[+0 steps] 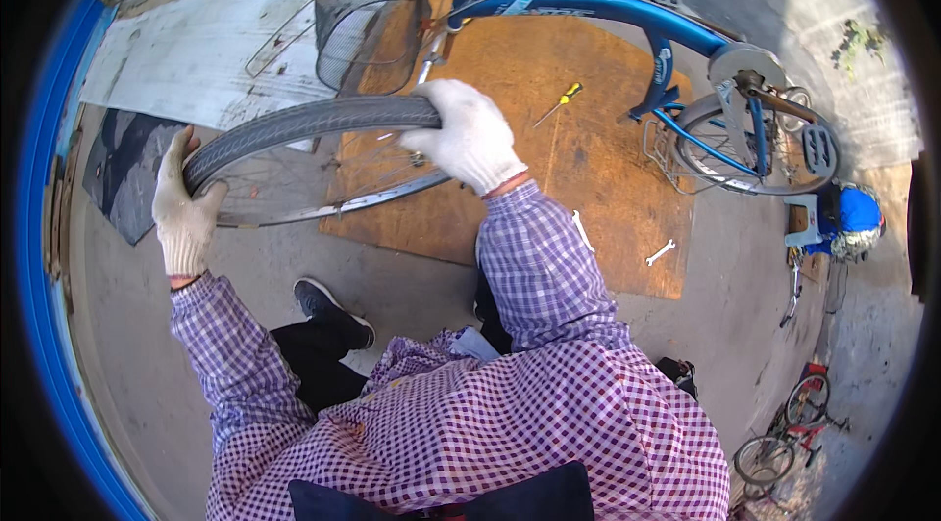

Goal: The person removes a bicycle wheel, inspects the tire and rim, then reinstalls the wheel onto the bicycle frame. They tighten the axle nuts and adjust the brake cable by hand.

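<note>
A black bicycle tyre (314,116) arches across in front of me, with a silver wheel rim (377,196) and thin spokes below it. My left hand (186,212), in a white knitted glove, grips the tyre's left end between thumb and fingers. Farther right, my right hand (469,136), gloved the same way, is wrapped over the tyre; its fingertips are partly hidden. Behind lies a blue bicycle frame (588,6) with its rear wheel (725,144) at the right. Whether the wheel I hold is joined to the fork cannot be made out.
A wooden board (608,198) lies under the bicycle, bearing a yellow-handled screwdriver (560,103) and a small wrench (661,252). A wire basket (363,46) lies at the far left. A small grey stool (804,219) stands right. A red bicycle (799,423) appears lower right.
</note>
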